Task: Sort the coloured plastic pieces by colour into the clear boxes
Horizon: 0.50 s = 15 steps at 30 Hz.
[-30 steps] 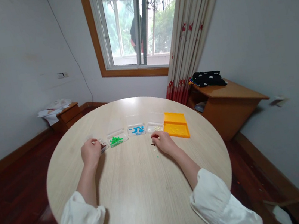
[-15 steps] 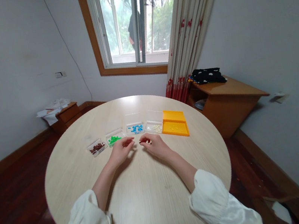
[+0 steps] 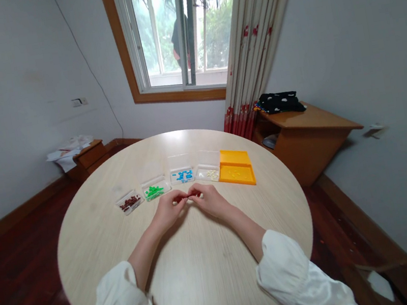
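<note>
My left hand (image 3: 170, 207) and my right hand (image 3: 209, 199) meet over the table, fingertips pinched together around a small dark reddish piece (image 3: 188, 197). The fingers cover most of it, so its shape cannot be made out. Just beyond the hands, a clear box holds blue pieces (image 3: 184, 176). Left of that are clear boxes with green pieces (image 3: 154, 191) and dark brown pieces (image 3: 130, 203). To the right, cream pieces (image 3: 212, 174) lie in another clear box, beside an open yellow case (image 3: 236, 174) with small yellow pieces in it.
The round pale wooden table (image 3: 192, 278) carries everything in an arc. Behind it are a window and a long curtain (image 3: 247, 37). A wooden desk (image 3: 315, 124) with folded dark cloth (image 3: 280, 102) stands to the right. Outside the window, a dark-clothed figure (image 3: 181, 42) is partly visible.
Both hands have come together; a gap between their fingertips has closed on the small dark piece. The view has shifted slightly. The boxes stay where they were.
</note>
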{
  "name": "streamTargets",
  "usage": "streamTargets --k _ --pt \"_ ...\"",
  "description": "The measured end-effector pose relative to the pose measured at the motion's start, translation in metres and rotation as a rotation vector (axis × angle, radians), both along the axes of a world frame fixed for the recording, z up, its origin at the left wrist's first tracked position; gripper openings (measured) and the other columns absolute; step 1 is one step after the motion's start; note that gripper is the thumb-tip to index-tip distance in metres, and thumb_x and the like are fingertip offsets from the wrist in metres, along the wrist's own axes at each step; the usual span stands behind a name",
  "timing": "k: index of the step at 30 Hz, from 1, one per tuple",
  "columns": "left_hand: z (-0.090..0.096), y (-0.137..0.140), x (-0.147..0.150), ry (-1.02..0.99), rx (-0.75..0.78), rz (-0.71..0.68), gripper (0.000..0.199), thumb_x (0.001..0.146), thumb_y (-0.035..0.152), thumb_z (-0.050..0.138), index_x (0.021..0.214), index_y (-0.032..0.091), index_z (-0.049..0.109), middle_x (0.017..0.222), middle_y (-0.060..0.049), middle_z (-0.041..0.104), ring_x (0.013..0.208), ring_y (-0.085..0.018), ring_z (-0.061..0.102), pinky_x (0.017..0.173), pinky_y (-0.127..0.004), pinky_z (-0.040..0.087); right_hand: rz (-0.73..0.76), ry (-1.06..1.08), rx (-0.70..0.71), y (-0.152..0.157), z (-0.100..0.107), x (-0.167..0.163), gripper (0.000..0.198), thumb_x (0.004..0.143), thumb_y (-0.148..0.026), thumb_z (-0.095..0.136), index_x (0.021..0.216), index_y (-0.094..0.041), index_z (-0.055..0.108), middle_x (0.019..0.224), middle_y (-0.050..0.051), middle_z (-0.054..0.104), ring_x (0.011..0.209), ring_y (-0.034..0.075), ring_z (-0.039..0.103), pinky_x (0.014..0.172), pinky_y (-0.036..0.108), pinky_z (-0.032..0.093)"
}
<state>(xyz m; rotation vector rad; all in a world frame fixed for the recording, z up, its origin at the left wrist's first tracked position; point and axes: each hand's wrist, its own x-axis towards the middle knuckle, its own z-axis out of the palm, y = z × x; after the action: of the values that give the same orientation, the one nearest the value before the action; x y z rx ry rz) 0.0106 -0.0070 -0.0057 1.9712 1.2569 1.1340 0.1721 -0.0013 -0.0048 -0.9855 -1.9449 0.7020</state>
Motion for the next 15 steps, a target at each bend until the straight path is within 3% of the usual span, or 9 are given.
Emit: streamTargets --k 5,8,11,15 --pt "0.002 0.001 0.0 -0.022 -0.025 0.015 0.016 0.069 0.025 0.054 0.073 0.015 0.066 0.071 -0.005 0.068 0.065 -0.016 0.059 0.064 -0.026 0.046 0.003 -0.032 0.018 0.001 0.0 0.001 0.013 0.08 -0.015 0.055 0.09 -0.016 0.063 0.079 0.002 0.065 0.073 0.012 0.059 0.07 0.025 0.045" --pt "0.001 0.007 -0.008 -0.048 -0.018 0.064 0.016 0.069 0.026 0.053 0.072 0.016 0.065 0.073 -0.005 0.068 0.068 -0.016 0.059 0.067 -0.027 0.046 -0.101 -0.128 0.024 0.004 0.002 0.008 0.016 0.078 -0.012 0.057 0.092 -0.015 0.062 0.08 0.003 0.064 0.073 0.013 0.058 0.072 0.027 0.045" --pt "0.004 0.014 -0.024 -0.055 0.005 0.204 0.019 0.068 0.028 0.053 0.075 0.015 0.065 0.076 -0.005 0.069 0.071 -0.017 0.06 0.069 -0.028 0.046 -0.237 -0.279 0.03 0.009 0.003 0.02 0.015 0.077 -0.009 0.056 0.09 -0.014 0.063 0.086 0.006 0.063 0.079 0.014 0.057 0.078 0.03 0.044" --pt "0.017 0.017 -0.05 0.021 0.04 0.491 0.021 0.067 0.029 0.052 0.076 0.015 0.065 0.069 -0.004 0.066 0.064 -0.016 0.057 0.062 -0.026 0.043 -0.376 -0.408 0.002 0.015 0.003 0.032 0.016 0.079 -0.007 0.052 0.088 -0.013 0.065 0.091 0.01 0.063 0.085 0.016 0.057 0.082 0.03 0.043"
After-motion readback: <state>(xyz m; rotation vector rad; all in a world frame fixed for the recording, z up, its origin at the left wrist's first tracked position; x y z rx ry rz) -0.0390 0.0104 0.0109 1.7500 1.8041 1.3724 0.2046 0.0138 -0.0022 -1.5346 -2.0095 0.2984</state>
